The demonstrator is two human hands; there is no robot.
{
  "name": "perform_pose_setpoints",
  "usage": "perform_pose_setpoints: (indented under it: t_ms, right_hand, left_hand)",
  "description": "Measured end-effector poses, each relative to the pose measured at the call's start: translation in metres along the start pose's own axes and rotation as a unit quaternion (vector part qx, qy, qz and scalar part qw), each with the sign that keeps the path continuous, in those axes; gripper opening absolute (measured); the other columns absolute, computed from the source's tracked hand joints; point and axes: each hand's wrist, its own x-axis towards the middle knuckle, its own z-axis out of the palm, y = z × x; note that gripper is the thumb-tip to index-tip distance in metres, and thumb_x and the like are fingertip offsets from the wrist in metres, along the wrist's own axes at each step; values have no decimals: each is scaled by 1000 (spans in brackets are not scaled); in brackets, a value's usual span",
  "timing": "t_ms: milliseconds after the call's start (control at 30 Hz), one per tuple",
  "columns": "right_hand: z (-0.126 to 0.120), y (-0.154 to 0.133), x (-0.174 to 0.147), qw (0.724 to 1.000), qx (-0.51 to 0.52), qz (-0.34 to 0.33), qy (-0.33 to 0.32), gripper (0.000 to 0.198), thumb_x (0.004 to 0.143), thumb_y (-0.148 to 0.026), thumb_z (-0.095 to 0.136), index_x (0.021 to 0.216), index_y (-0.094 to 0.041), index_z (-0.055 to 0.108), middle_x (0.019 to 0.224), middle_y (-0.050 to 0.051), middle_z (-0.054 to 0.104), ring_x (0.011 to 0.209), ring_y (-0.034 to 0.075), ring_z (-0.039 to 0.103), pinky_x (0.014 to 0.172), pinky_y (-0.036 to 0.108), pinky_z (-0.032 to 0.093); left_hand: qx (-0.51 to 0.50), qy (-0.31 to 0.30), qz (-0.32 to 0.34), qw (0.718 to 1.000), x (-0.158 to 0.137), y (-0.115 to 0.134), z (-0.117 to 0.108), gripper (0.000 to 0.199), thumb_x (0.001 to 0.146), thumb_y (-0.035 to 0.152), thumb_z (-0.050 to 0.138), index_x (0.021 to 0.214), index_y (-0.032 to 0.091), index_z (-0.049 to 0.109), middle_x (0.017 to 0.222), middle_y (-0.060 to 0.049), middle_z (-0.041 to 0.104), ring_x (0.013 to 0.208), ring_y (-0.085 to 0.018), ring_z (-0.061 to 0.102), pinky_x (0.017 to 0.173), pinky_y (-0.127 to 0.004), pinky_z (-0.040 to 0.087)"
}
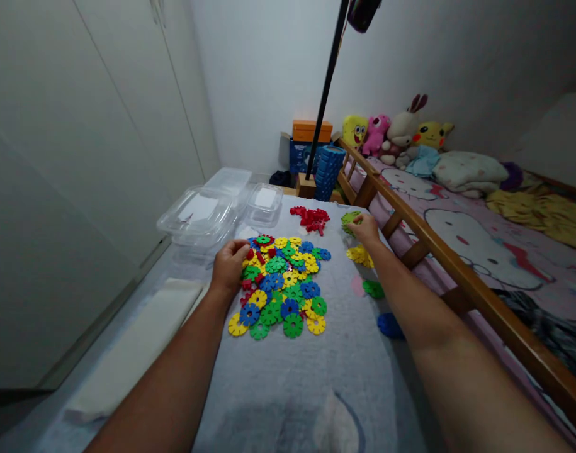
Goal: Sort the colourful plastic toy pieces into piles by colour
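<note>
A heap of notched plastic discs (273, 280), in blue, green and yellow with red pieces among them, lies spread on the cloth-covered table. My left hand (228, 267) is at the heap's left edge, fingers curled together by a red piece (250, 253); what they hold, if anything, is hidden. Over at the far right, my right hand (364, 229) pinches at a small cluster of light green pieces (348, 220). Toward me from it lie yellow discs (359, 255), a green stack (373, 289) and blue discs (390, 325), partly behind my right forearm.
Red pieces (312, 219) form a separate pile at the back. Clear plastic boxes (197, 217) stand at the back left, with a folded white cloth (141, 343) nearer me. A wooden bed rail (410, 236) runs along the right side. Behind the table rises a black pole (326, 88).
</note>
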Motion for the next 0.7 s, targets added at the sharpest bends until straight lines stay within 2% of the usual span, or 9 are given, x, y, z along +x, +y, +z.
perform_pose_setpoints:
  t_ms: [167, 300, 433, 600, 700]
  right_hand:
    - [7, 24, 27, 997, -9, 77, 25, 24, 67, -19, 73, 66, -24, 50, 74, 3, 66, 81, 23, 65, 80, 36, 52]
    - [12, 34, 38, 994, -25, 106, 32, 18, 66, -16, 71, 67, -22, 55, 81, 7, 71, 87, 25, 68, 83, 34, 53]
    - [15, 39, 40, 992, -34, 116, 41, 8, 65, -15, 66, 71, -19, 63, 87, 10, 74, 94, 28, 68, 88, 38, 52]
    - [15, 42, 34, 993, -18, 102, 57, 15, 65, -15, 62, 79, -16, 68, 92, 13, 73, 99, 29, 64, 95, 41, 50]
    - [10, 42, 27, 993, 6, 90, 74, 17, 66, -17, 60, 81, -17, 68, 89, 11, 72, 95, 27, 62, 96, 41, 50]
  left_hand:
    - [14, -4, -1, 1000, 0, 0, 1, 34, 62, 41, 73, 85, 17, 70, 77, -1, 69, 71, -17, 60, 72, -30, 50]
    - [24, -3, 3, 1000, 0, 0, 0, 32, 62, 40, 72, 85, 18, 71, 79, -1, 70, 74, -17, 62, 74, -30, 51]
    - [35, -2, 4, 999, -1, 1, 0, 30, 63, 39, 72, 85, 18, 71, 80, -1, 71, 75, -18, 62, 75, -31, 51]
    - [31, -12, 0, 999, 0, 0, -1, 32, 63, 39, 72, 86, 18, 70, 80, -1, 70, 74, -17, 62, 73, -30, 51]
    - [27, -13, -1, 1000, 0, -3, -1, 33, 63, 40, 72, 87, 18, 70, 81, -1, 70, 73, -17, 61, 72, -30, 51]
